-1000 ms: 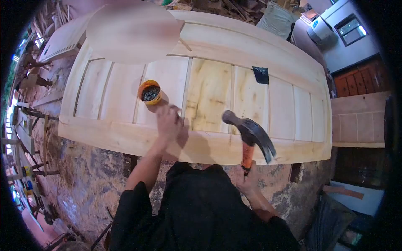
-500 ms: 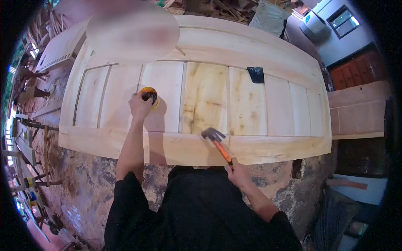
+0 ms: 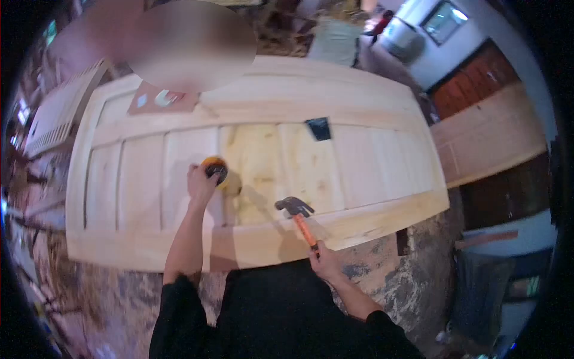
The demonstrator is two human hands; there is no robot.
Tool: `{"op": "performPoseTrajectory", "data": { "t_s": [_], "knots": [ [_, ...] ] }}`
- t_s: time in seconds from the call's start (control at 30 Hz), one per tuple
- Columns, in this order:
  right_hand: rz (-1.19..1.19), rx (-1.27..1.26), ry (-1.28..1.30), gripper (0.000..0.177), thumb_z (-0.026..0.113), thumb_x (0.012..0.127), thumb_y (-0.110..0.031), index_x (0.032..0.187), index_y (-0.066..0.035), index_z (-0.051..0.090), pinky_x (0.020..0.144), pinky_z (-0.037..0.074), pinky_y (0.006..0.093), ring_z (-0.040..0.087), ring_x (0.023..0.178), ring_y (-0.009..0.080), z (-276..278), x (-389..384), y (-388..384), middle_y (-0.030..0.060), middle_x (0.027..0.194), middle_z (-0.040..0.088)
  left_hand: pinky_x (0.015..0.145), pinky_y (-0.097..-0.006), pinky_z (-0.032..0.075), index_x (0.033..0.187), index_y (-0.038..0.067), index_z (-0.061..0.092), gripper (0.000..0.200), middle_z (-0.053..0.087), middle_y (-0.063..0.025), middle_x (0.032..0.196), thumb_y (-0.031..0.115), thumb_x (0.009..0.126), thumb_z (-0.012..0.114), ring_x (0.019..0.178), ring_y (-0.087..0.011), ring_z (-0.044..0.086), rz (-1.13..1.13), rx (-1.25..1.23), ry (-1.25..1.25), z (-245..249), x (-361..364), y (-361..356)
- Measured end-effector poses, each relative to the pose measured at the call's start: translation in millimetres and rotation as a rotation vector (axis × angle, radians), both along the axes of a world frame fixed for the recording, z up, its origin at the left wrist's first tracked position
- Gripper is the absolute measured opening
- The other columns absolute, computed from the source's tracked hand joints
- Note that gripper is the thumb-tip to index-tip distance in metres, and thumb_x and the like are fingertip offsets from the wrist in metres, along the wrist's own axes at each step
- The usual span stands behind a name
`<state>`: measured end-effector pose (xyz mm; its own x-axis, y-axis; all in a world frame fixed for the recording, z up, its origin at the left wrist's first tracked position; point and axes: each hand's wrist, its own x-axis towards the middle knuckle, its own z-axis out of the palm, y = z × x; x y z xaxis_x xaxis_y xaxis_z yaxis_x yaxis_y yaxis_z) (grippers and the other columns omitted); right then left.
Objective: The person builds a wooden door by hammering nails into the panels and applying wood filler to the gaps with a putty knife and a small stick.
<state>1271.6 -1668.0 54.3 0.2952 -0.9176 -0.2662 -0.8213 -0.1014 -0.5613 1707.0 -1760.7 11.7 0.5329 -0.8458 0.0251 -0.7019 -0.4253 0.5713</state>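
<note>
My left hand (image 3: 201,182) is closed around a small round yellow-and-black container (image 3: 214,170), held over the panels of a pale wooden door (image 3: 382,161). I cannot make out what is in it. In my right hand (image 3: 326,261) is a claw hammer (image 3: 304,222), gripped by its orange handle, with the dark head pointing away from me above the door's near rail. A dark, tapered flat piece (image 3: 318,128) lies on the door, beyond the hammer. Brown stains mark the yellowish middle panels.
A brown sheet (image 3: 149,99) with small pale pieces lies at the door's far left. Another slatted wooden panel (image 3: 60,113) stands at left. More boards (image 3: 490,134) are at right. A pale sack (image 3: 338,42) and a distant person (image 3: 381,24) are behind.
The view has turned, so the door sits lower and further left. The brown sheet now shows. Both hands keep their holds; the container is nearer the yellowish panel.
</note>
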Motion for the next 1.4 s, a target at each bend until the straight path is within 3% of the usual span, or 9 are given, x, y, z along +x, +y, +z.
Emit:
{"op": "performPoseTrajectory", "data": {
  "t_s": [0.2,0.37,0.47,0.53,0.57,0.63,0.67,0.87,1.4],
  "knots": [
    [-0.168,0.017,-0.185,0.026,0.067,0.094,-0.027,0.104,-0.003,0.060,0.064,0.051,0.0392,0.066,0.069,0.0245,-26,-65,-66,0.0120,0.075,0.065,0.094,-0.0463,0.052,0.097,0.003,0.074,0.016,0.066,-0.0199,0.111,0.011,0.082,0.073,0.108,-0.0383,0.063,-0.077,0.026,-0.019,0,-11,-31],
    [-0.201,0.126,-0.203,0.024,0.064,0.097,-0.023,0.110,-0.003,0.058,0.059,0.051,0.0332,0.062,0.063,0.0151,-51,-134,-127,0.0075,0.071,0.061,0.088,-0.0433,0.053,0.093,0.000,0.071,0.013,0.068,-0.0195,0.113,0.013,0.091,0.069,0.100,-0.0349,0.067,0.070,-0.351,-0.194,-1,-30,-27],
    [-0.146,0.190,-0.189,0.030,0.067,0.095,-0.025,0.110,-0.002,0.058,0.067,0.052,0.0429,0.067,0.075,0.0364,-61,-159,-157,0.0199,0.084,0.068,0.087,-0.0398,0.051,0.099,-0.001,0.066,0.016,0.068,-0.0174,0.109,0.015,0.097,0.064,0.100,-0.0311,0.066,0.233,-0.394,0.301,57,-94,-27],
    [-0.081,0.157,-0.214,0.029,0.067,0.095,-0.025,0.109,-0.001,0.057,0.066,0.051,0.0428,0.067,0.073,0.0367,-51,-159,-165,0.0200,0.083,0.068,0.080,-0.0363,0.051,0.103,0.000,0.061,0.011,0.066,-0.0126,0.096,0.011,0.100,0.058,0.087,-0.0215,0.064,0.042,-0.506,0.224,47,-148,-19],
    [-0.053,0.139,-0.224,0.028,0.067,0.095,-0.024,0.108,-0.001,0.057,0.066,0.051,0.0428,0.066,0.072,0.0369,-43,-161,-167,0.0200,0.083,0.068,0.079,-0.0322,0.052,0.109,0.001,0.062,0.015,0.066,-0.0096,0.094,0.012,0.098,0.060,0.089,-0.0177,0.063,-0.019,-0.543,0.521,-3,-165,-15],
    [-0.015,0.146,-0.213,0.027,0.066,0.095,-0.023,0.107,-0.001,0.056,0.065,0.051,0.0424,0.066,0.071,0.0362,-33,-161,-174,0.0195,0.081,0.067,0.080,-0.0317,0.052,0.120,0.002,0.065,0.025,0.070,-0.0079,0.097,0.007,0.096,0.060,0.089,-0.0167,0.065,-0.180,-0.480,0.610,-33,-236,7],
    [-0.006,0.143,-0.209,0.026,0.066,0.096,-0.022,0.107,-0.001,0.055,0.064,0.051,0.0421,0.066,0.070,0.0358,-29,-161,-174,0.0193,0.081,0.067,0.082,-0.0346,0.055,0.121,0.005,0.069,0.027,0.073,-0.0103,0.099,0.009,0.094,0.064,0.090,-0.0207,0.069,-0.108,-0.083,0.619,-42,-266,10],
    [-0.054,0.129,-0.263,0.025,0.065,0.096,-0.023,0.106,-0.002,0.055,0.062,0.051,0.0423,0.066,0.066,0.0323,-5,-180,-141,0.0165,0.077,0.066,0.089,-0.0406,0.055,0.110,0.008,0.074,0.020,0.073,-0.0135,0.106,0.006,0.091,0.066,0.103,-0.0333,0.069,-0.282,-0.360,0.363,-56,-341,24],
    [0.112,0.080,-0.023,0.027,0.063,0.099,-0.028,0.107,-0.003,0.057,0.063,0.053,0.0517,0.067,0.071,0.0421,43,-170,-71,0.0205,0.076,0.067,0.083,-0.0428,0.052,0.091,0.004,0.071,0.009,0.069,-0.0120,0.093,0.003,0.082,0.067,0.091,-0.0330,0.065,-0.395,-0.285,0.278,-32,-341,15]
  ]
}}
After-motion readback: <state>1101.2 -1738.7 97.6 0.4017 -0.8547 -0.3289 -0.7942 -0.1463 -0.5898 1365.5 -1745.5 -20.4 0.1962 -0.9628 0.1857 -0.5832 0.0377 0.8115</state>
